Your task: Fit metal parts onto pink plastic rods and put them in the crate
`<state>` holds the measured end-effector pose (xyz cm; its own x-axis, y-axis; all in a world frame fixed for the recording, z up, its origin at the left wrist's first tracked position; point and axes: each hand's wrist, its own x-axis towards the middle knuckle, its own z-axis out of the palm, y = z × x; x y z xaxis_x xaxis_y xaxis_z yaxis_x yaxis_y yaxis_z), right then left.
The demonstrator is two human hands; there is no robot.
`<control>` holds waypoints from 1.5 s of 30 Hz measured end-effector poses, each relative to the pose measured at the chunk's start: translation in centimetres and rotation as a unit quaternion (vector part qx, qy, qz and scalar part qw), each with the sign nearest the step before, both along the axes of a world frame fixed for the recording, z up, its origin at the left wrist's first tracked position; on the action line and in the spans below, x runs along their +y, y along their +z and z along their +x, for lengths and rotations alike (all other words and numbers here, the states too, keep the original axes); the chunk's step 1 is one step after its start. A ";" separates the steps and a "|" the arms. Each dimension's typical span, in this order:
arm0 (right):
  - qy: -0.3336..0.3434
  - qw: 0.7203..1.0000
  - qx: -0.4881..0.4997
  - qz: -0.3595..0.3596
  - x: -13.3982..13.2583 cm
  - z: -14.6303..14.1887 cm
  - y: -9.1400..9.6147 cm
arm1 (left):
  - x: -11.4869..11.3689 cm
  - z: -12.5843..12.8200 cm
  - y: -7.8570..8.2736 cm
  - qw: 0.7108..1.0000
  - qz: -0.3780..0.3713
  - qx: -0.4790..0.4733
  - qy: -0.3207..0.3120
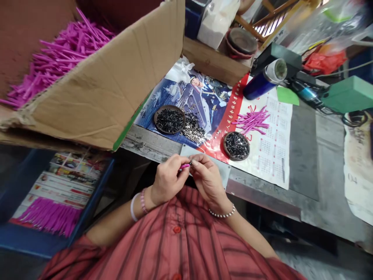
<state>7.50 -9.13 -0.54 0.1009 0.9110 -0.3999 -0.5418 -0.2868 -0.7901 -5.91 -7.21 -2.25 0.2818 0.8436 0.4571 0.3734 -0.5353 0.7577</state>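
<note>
My left hand (169, 177) is closed around a magenta plastic stick (184, 166), most of it hidden by the fingers. Against its end, my right hand (207, 179) pinches a small dark piece (190, 163), too small to make out fully. Both hands meet at the table's front edge, above a small metal plate (225, 172). Beyond them lie a round dish of dark slender metal pieces (169, 119), a heap of small shiny metal rings (194, 130) and a second dish of dark pieces (236, 146). Loose magenta sticks (253, 119) are piled behind that second dish.
A large cardboard box (122, 74) full of magenta sticks (70, 50) stands at the left. Below it, a blue tray (17, 243) holds a row of magenta sticks (51, 216). A blue bottle (259, 85), a green box (348, 95) and cables stand at the back right.
</note>
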 end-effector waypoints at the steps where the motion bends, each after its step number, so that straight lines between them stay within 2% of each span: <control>1: 0.005 1.000 -0.005 0.004 -0.1 0.1 -0.2 | 0.0 0.0 0.1 1.000 -0.005 0.000 -0.005; 4: 0.016 0.995 -0.077 0.055 -0.5 1.0 -0.6 | 0.0 -0.1 0.6 0.998 -0.062 -0.015 -0.029; 6: 0.033 0.970 -0.199 0.134 -0.8 2.1 -0.4 | 0.0 -0.2 1.1 0.987 -0.144 -0.031 -0.061; 7: 0.054 0.943 -0.272 0.181 -1.0 2.8 -0.2 | 0.0 -0.2 1.3 0.977 -0.195 -0.039 -0.079; 9: 0.117 0.870 -0.403 0.261 -1.3 3.9 0.6 | 0.0 -0.3 1.7 0.945 -0.300 -0.060 -0.114; 11: 0.176 0.802 -0.483 0.304 -1.5 4.8 1.3 | 0.0 -0.3 1.9 0.908 -0.387 -0.084 -0.137; 14: 0.215 0.745 -0.541 0.326 -2.0 5.3 1.7 | 0.0 -0.1 2.0 0.853 -0.480 -0.132 -0.158; 19: 0.219 0.692 -0.586 0.361 -2.6 5.7 1.1 | -0.3 0.0 1.7 0.748 -0.599 -0.213 -0.187; 23: 0.225 0.657 -0.602 0.394 -3.0 6.0 1.0 | -0.7 -0.3 0.9 0.709 -0.642 -0.215 -0.200; 26: 0.243 0.658 -0.596 0.391 -3.4 6.2 1.3 | -0.7 -0.4 0.7 0.699 -0.656 -0.199 -0.204; 29: 0.260 0.696 -0.564 0.360 -3.7 6.3 1.7 | -0.6 -0.2 1.0 0.702 -0.653 -0.191 -0.209; 32: 0.248 0.745 -0.525 0.328 -4.0 6.4 2.0 | -0.3 0.0 1.4 0.718 -0.630 -0.199 -0.219; 35: 0.226 0.764 -0.516 0.316 -4.1 6.4 2.2 | -0.3 0.2 1.4 0.752 -0.595 -0.192 -0.210; 38: 0.238 0.742 -0.541 0.317 -4.0 6.3 2.1 | -0.4 0.2 1.2 0.788 -0.561 -0.145 -0.206; 41: 0.259 0.705 -0.575 0.325 -3.8 6.2 1.6 | -0.5 0.2 1.0 0.803 -0.544 -0.106 -0.217; 43: 0.263 0.689 -0.590 0.329 -3.7 6.3 1.3 | -0.5 0.2 0.9 0.799 -0.550 -0.102 -0.222; 45: 0.263 0.679 -0.598 0.334 -3.6 6.3 1.0 | -0.5 0.2 0.8 0.779 -0.572 -0.112 -0.230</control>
